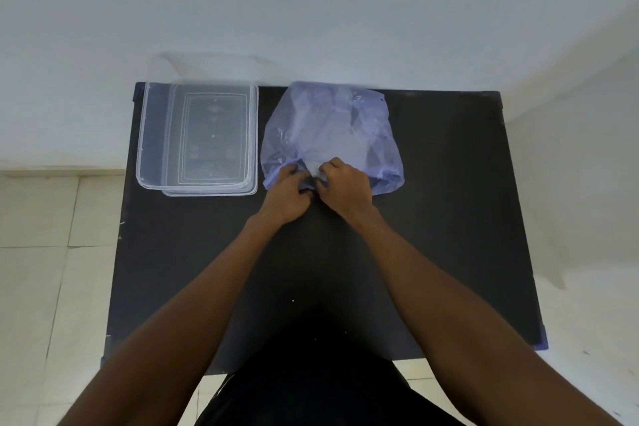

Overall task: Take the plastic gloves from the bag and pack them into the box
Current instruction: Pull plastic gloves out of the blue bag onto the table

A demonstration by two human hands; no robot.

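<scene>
A translucent pale-blue plastic bag (330,128) lies on the black table (449,218), puffed up, its mouth toward me. Whitish plastic, apparently the gloves (316,168), shows at the bag's near edge between my hands. My left hand (288,194) pinches the bag's near edge on the left. My right hand (345,188) grips the same edge just to the right; the two hands nearly touch. A clear rectangular plastic box (145,135) stands open and empty at the table's far left, apart from the bag.
The box's clear lid (214,62) seems to lean against the white wall (311,10) behind it. Tiled floor (41,252) shows left of the table. The table's near edge sits close to my dark clothing.
</scene>
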